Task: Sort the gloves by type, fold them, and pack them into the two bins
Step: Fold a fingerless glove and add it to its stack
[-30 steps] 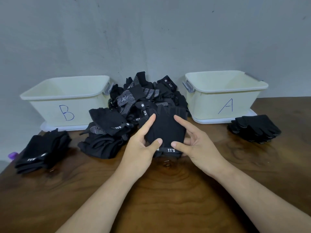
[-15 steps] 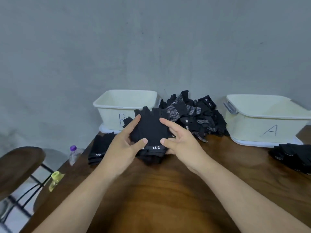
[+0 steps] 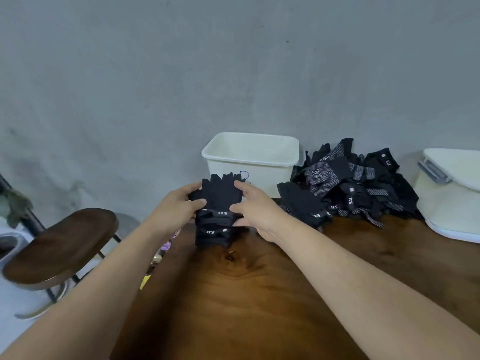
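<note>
In the head view, we hold one black glove (image 3: 219,194) between both hands in front of the left bin (image 3: 249,162). The left hand (image 3: 179,207) grips its left edge with the thumb laid on top. The right hand (image 3: 255,210) pinches its right edge the same way. The glove is spread flat, cuff toward us, over a short stack (image 3: 214,233) of like gloves on the worktop (image 3: 246,294). We cannot tell whether it already touches that stack or hangs just above it.

We judge the task to be at an early to middle stage. Sorting is under way, since one type is gathering in the stack just near the left bin. Right of that bin, between it and the right bin (image 3: 446,203), lies a loose pile (image 3: 350,188) of mixed gloves, some plain and some dotted, unsorted and unfolded. No glove shows above the left bin's rim, and its floor is hidden from us. The right bin is cut by the frame edge, so we cannot see inside it. Packing looks not yet begun, and most of the sorting and folding is left. A stool (image 3: 62,242) stands off the worktop to the left.
</note>
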